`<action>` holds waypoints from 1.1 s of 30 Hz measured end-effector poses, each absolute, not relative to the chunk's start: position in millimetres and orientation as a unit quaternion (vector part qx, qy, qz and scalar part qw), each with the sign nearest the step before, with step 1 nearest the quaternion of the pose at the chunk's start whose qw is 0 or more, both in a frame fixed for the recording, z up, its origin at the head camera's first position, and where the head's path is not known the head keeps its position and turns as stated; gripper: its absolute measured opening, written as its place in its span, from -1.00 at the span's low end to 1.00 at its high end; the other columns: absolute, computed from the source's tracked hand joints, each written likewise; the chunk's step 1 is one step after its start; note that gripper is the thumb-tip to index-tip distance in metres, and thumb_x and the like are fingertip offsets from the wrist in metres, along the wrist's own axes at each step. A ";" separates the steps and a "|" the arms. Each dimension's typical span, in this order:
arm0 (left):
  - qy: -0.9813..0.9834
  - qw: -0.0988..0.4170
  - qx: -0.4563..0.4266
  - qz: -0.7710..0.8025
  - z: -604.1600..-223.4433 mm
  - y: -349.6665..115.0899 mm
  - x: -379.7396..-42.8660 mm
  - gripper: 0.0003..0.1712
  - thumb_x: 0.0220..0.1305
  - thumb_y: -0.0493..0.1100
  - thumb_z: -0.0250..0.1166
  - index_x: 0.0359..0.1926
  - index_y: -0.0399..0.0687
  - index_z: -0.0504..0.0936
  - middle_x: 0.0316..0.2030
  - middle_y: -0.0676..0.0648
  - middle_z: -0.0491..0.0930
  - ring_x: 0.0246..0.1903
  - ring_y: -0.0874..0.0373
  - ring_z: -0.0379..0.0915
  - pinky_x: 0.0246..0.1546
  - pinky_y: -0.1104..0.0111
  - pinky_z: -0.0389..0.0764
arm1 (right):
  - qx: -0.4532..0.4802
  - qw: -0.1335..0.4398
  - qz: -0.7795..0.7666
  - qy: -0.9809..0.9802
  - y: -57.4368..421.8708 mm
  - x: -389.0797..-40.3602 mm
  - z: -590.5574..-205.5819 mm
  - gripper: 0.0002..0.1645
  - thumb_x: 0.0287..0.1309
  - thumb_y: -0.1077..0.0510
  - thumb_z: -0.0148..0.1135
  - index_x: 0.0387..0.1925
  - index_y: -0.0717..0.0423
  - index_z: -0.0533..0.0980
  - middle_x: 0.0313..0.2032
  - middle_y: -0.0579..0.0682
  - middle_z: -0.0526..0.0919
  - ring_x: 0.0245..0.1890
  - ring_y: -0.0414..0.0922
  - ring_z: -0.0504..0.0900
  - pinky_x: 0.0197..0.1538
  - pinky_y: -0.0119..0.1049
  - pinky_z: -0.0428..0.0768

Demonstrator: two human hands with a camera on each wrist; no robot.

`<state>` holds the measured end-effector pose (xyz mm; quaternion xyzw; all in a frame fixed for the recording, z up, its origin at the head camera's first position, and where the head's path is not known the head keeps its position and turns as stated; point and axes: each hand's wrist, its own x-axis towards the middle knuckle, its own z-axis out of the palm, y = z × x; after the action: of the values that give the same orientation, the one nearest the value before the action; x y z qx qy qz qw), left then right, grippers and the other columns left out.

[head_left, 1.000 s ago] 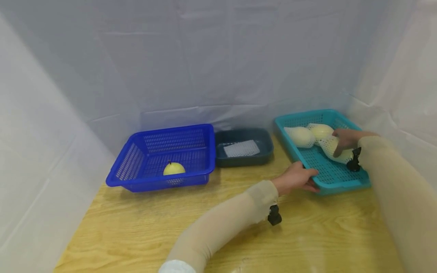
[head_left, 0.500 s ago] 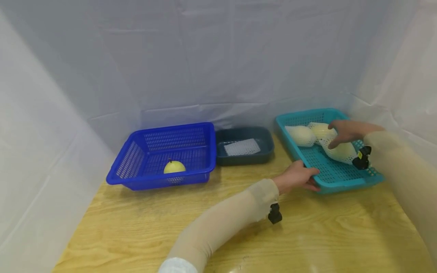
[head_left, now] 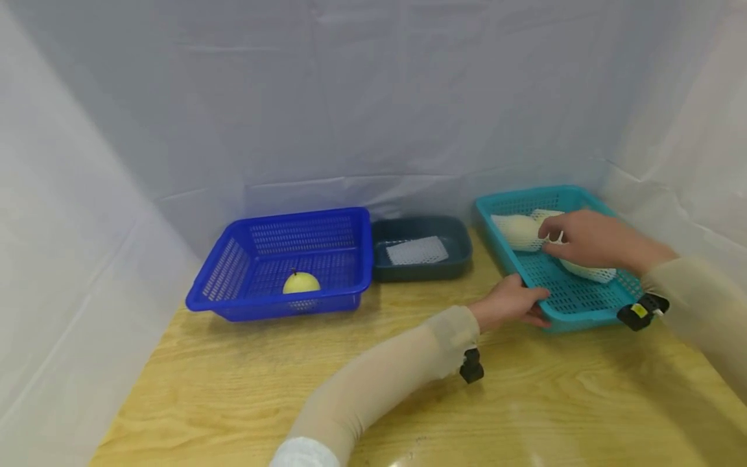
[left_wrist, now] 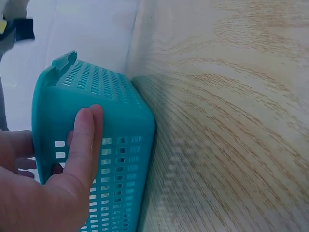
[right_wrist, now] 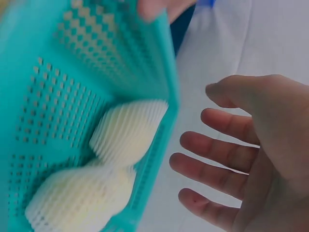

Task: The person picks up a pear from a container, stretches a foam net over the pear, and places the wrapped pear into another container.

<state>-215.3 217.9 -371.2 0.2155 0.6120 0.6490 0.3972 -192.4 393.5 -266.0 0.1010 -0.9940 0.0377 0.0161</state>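
Observation:
My left hand (head_left: 509,302) grips the near left corner of a teal basket (head_left: 583,318). In the left wrist view its fingers (left_wrist: 83,137) lie against the outside of the perforated wall. Over the basket is my right hand (head_left: 604,239), holding nothing; the right wrist view shows its fingers (right_wrist: 212,171) spread and loosely bent. Inside the basket lie pale yellow fruits in white foam nets: one netted fruit (head_left: 518,232) at the left, another (head_left: 544,214) behind, and a third (head_left: 592,272) in front, partly hidden under the right hand.
A blue basket (head_left: 277,305) at the left holds one bare yellow pear (head_left: 301,283) with a stem. Between the baskets stands a dark green tray (head_left: 461,259) with a flat white foam net (head_left: 417,250). Pale sheeting (head_left: 373,97) encloses the wooden table (head_left: 262,389).
My right hand has come off the front netted fruit and risen, its wrist moving right and nearer. The left hand keeps its grip on the teal basket.

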 end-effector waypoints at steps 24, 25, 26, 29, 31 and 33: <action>0.675 0.312 0.244 0.622 -368.0 168.2 -214.6 -0.82 0.37 -0.20 0.23 -0.30 -0.20 0.42 -0.41 -0.26 0.58 -0.19 -0.37 0.66 -0.04 0.06 0.69 | 0.149 0.131 0.121 -0.973 335.2 -151.5 -298.1 -0.83 0.36 0.10 0.24 -0.06 -0.03 0.63 -0.21 -0.14 0.70 -0.28 -0.24 0.59 -0.28 -0.24 0.58; 0.683 0.310 0.244 0.615 -367.5 163.1 -213.7 -0.82 0.36 -0.19 0.23 -0.17 -0.18 0.43 -0.33 -0.27 0.62 -0.21 -0.32 0.69 -0.05 0.11 0.69 | 0.151 0.130 0.124 -0.972 334.0 -150.8 -299.6 -0.84 0.35 0.12 0.25 -0.07 -0.04 0.63 -0.21 -0.15 0.70 -0.29 -0.25 0.59 -0.27 -0.24 0.58; 0.686 0.309 0.248 0.610 -367.0 158.0 -213.2 -0.80 0.36 -0.19 0.23 -0.12 -0.21 0.43 -0.29 -0.31 0.64 -0.23 -0.29 0.70 -0.06 0.12 0.70 | 0.152 0.129 0.127 -0.972 333.0 -150.1 -301.1 -0.84 0.35 0.12 0.25 -0.08 -0.05 0.63 -0.22 -0.16 0.70 -0.29 -0.26 0.59 -0.28 -0.25 0.58; 0.708 0.300 0.256 0.585 -363.0 140.9 -211.8 -0.70 0.36 -0.15 0.24 0.02 -0.17 0.42 -0.25 -0.26 0.68 -0.30 -0.15 0.73 -0.12 0.19 0.71 | 0.157 0.128 0.132 -0.970 329.2 -148.3 -305.0 -0.84 0.33 0.13 0.26 -0.08 -0.06 0.63 -0.23 -0.18 0.70 -0.30 -0.28 0.59 -0.28 -0.27 0.58; 0.716 0.294 0.260 0.577 -359.6 128.9 -212.2 -0.70 0.35 -0.14 0.25 0.02 -0.13 0.42 -0.28 -0.17 0.68 -0.31 -0.14 0.73 -0.16 0.16 0.73 | 0.159 0.128 0.135 -0.970 326.7 -147.7 -307.2 -0.85 0.33 0.14 0.27 -0.09 -0.07 0.63 -0.24 -0.19 0.70 -0.31 -0.30 0.59 -0.29 -0.29 0.58; 0.723 0.287 0.269 0.568 -355.2 116.4 -213.2 -0.70 0.35 -0.14 0.25 0.03 -0.10 0.42 -0.32 -0.10 0.66 -0.29 -0.17 0.72 -0.17 0.11 0.73 | 0.163 0.130 0.135 -0.969 324.3 -147.0 -309.1 -0.85 0.33 0.14 0.28 -0.09 -0.07 0.63 -0.24 -0.20 0.70 -0.32 -0.30 0.58 -0.30 -0.30 0.58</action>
<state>-213.2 116.4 -355.2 0.2686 0.7234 0.5676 0.2868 -147.0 324.3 -309.1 0.1628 -0.9687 0.1350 0.1296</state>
